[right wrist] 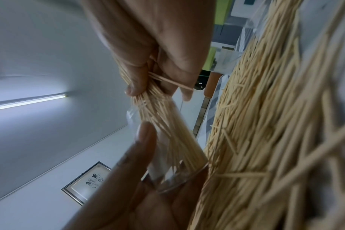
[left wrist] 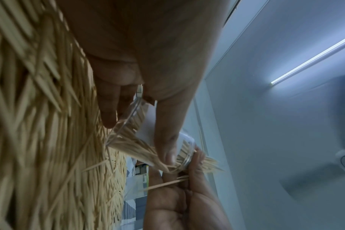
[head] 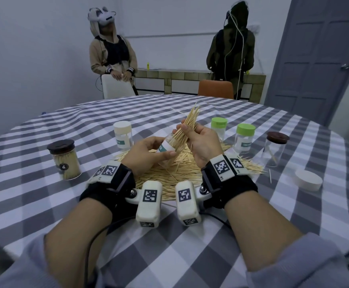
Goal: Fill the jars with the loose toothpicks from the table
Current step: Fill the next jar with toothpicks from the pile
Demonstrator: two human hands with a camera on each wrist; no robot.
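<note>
While tilted toward the right hand (head: 200, 142) for easier entry, open jar (head: 168, 149) gripped in left hand (head: 148, 152) above the toothpick pile (head: 181, 173) mid-counter; bundle of toothpicks (head: 187, 127) pinched by right, tips already inside the mouth.

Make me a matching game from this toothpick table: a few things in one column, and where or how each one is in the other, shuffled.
Things:
1. open jar with the teal label
2. dark-lidded jar on the left
3. white lid
4. toothpick bundle

States:
A. lying by itself on the tablecloth, off any jar
B. gripped by the right hand, its lower end going into a jar
C. standing closed, packed with toothpicks
D. held tilted in the left hand above the loose pile

Pairs: 1-D, 2-C, 3-A, 4-B
</note>
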